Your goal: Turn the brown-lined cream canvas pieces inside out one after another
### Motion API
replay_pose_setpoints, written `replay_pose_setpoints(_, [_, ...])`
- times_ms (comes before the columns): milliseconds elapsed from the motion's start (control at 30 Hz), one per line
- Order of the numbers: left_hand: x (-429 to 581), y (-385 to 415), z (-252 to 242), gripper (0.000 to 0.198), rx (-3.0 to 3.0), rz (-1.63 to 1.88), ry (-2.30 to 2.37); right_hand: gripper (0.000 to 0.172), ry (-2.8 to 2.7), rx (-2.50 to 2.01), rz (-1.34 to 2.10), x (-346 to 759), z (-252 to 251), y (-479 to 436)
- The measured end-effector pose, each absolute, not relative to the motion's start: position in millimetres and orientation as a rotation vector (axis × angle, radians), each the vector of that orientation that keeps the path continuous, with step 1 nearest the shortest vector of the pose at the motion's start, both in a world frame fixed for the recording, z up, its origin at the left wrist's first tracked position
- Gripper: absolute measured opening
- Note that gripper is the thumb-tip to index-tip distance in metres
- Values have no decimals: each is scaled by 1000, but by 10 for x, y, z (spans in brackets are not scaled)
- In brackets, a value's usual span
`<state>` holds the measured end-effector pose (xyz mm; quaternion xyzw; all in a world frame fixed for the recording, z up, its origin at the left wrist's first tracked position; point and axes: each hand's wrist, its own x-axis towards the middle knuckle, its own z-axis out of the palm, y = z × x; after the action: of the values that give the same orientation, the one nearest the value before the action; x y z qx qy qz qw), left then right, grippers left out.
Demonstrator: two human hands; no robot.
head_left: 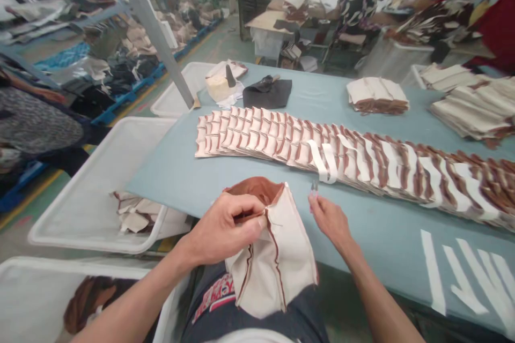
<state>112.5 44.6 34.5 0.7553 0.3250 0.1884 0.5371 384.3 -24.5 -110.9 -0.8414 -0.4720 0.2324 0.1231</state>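
Left hand (223, 228) pinches one canvas pouch (277, 257) at the seam; right hand (330, 220) pinches one small clipper (314, 188)

This is a factory sewing workshop. A long pale-blue work table (181, 182) carries rows of cut cream-and-brown fabric pieces (301, 144), and white plastic bins (120, 121) stand along its left side. Metal shelving (92, 27) piled with fabric goods rises on the left, and a co-worker (358, 5) stands beyond a far table (267, 24).
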Motion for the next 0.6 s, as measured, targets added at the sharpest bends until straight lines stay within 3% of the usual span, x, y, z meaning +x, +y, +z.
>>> replay_pose_setpoints(133, [1138, 443, 364, 17, 1796, 442, 757, 25, -1343, -2658, 848, 3968, -1655, -481])
replay_pose_setpoints(300, [1189, 447, 400, 23, 1848, 353, 692, 27, -1271, -2739, 851, 4095, -1681, -443])
replay_pose_setpoints(500, [1236, 445, 489, 25, 2019, 291, 661, 39, -1429, -2345, 707, 3887, -805, -323])
replay_pose_setpoints(600, [1252, 443, 510, 25, 2091, 332, 620, 33, -1690, -1567, 419, 3577, -166, -335])
